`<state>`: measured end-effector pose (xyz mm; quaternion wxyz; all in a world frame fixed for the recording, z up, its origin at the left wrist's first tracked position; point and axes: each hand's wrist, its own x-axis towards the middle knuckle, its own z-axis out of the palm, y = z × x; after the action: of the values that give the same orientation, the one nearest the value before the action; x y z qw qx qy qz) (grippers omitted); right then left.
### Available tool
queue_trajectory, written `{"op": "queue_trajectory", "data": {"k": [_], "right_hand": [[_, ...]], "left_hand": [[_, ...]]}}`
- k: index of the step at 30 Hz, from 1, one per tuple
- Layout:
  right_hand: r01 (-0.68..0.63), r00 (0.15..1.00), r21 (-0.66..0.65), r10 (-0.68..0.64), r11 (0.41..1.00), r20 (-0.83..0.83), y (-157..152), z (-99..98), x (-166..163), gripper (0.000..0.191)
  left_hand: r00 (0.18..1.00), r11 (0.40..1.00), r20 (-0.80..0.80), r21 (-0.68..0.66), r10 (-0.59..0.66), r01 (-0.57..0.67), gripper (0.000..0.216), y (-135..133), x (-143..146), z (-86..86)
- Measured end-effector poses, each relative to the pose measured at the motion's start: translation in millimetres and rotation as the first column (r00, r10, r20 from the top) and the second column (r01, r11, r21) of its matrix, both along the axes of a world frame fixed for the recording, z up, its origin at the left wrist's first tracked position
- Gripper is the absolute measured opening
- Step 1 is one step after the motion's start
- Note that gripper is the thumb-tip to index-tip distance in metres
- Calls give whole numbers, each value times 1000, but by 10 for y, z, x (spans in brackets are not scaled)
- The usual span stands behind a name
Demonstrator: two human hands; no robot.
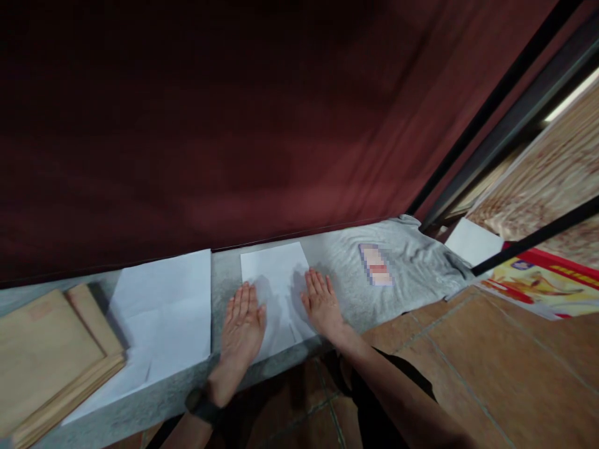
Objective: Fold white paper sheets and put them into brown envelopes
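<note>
The middle sheet (pixel 276 271) could be skewed by uneven pushing from left hand (pixel 243 327) or right hand (pixel 324 307); both are flat, nothing held.

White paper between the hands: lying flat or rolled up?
Flat: the white paper lies on the grey cloth, both far corners showing, the left hand and right hand at its side edges.

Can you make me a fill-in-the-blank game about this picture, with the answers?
1. A dark wristwatch is on the person's ____ wrist.
2. The smaller white rectangular sheet between the left hand and right hand is made of ____.
3. The flat brown paper stack partly covers larger smooth paper coloured ____.
4. The blurred flat pinkish rectangle lies on wrinkled cloth coloured ____.

Missing words: left; paper; white; grey.
</note>
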<state>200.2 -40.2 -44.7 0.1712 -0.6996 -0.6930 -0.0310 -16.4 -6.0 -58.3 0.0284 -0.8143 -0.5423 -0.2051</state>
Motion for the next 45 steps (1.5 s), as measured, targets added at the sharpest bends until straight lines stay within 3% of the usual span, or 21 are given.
{"op": "queue_trajectory", "data": {"k": [3, 7, 12, 22, 26, 29, 34, 40, 45], "right_hand": [[-209, 977, 0, 209, 978, -49, -163, 6, -252, 56], [-294, 954, -6, 293, 956, -58, -288, -94, -380, 56], [-278, 961, 11, 278, 961, 9, -310, -153, -192, 60], [-114, 991, -24, 115, 993, 64, -349, -188, 212, 61], [-50, 996, -37, 52, 998, 71, -328, -133, 231, 60], [-74, 996, -37, 76, 997, 55, -277, -54, 96, 58], [-264, 964, -46, 265, 963, 22, -264, -50, -192, 53], [-274, 961, -18, 275, 961, 21, -307, -152, -88, 54], [-96, 995, -53, 97, 994, 14, -212, -119, 58, 54]], "left_hand": [[984, 984, -6, -11, -176, 176, 59, -213, 145, -34], [963, 965, -65, -11, -262, 262, 58, -395, 183, -107], [972, 974, -75, -30, -224, 223, 60, -418, 5, -83], [996, 995, -39, -53, -82, 80, 60, -389, -231, -84], [1000, 1000, -14, -27, -4, 3, 60, -365, -207, -11], [997, 997, 3, -12, -78, 78, 58, -401, -20, 55], [963, 963, -18, -17, -268, 268, 57, -502, 264, 20], [963, 965, -68, -7, -262, 262, 58, -531, 139, -65], [989, 989, -55, -47, -140, 137, 56, -426, 17, 53]]}}
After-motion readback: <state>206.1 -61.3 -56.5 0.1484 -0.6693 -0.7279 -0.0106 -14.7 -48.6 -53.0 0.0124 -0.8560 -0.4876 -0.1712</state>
